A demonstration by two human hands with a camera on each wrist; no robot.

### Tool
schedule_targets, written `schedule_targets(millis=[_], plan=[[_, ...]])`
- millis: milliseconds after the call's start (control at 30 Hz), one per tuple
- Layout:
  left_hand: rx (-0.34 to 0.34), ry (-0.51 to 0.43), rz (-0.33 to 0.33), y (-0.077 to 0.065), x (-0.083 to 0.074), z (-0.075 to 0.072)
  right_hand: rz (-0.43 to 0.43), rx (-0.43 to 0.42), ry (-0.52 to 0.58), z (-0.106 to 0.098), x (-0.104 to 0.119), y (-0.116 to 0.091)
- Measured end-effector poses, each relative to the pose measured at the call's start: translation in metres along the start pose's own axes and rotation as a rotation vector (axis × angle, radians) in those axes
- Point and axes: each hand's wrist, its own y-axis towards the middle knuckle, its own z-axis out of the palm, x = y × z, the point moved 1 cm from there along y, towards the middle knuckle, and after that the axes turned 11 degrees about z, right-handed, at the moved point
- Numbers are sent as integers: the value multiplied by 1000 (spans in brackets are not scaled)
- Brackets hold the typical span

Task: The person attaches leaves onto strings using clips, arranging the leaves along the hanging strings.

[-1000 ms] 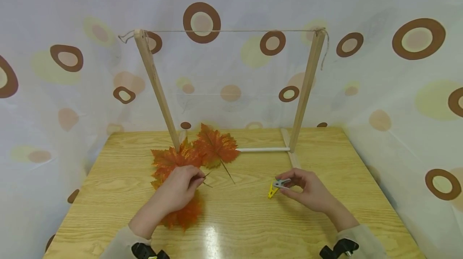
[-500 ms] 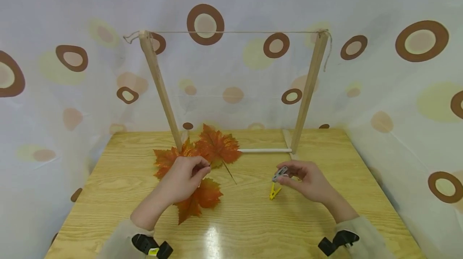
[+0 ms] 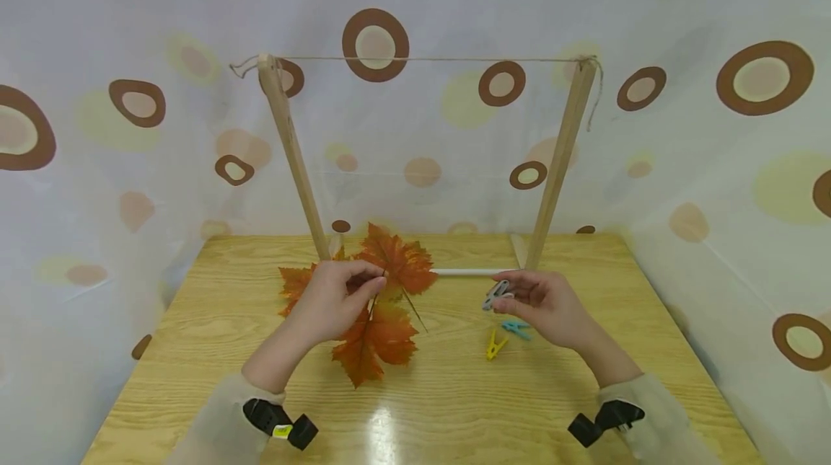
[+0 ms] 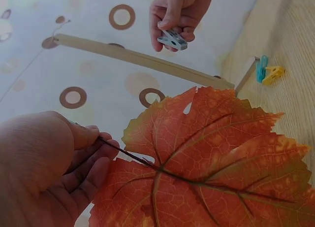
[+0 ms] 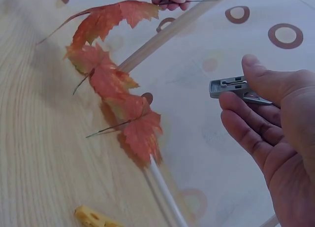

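Right-wrist view shows grey clip [image 5: 230, 87], not blue clip [image 4: 261, 73]

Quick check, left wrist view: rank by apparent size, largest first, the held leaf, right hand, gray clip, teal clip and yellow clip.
1. Held leaf
2. Right hand
3. Gray clip, teal clip, yellow clip: too alike to rank, all clearly smaller.

pale beige sleeves [image 3: 221, 422]; black blocky wrist cameras [image 3: 262, 416], left one with yellow label [image 3: 282, 432].
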Motion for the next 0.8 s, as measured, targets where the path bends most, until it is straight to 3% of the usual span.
schedule_targets(millis=[233, 500, 800], plan=[[-33, -8, -5, 9, -3, -7, 30, 16, 75, -4, 22, 13], [-55, -23, 7, 18, -3, -13, 81, -2, 47, -9, 44, 27], [-90, -85, -25, 25, -1, -22, -19, -26, 14, -12, 66, 49]])
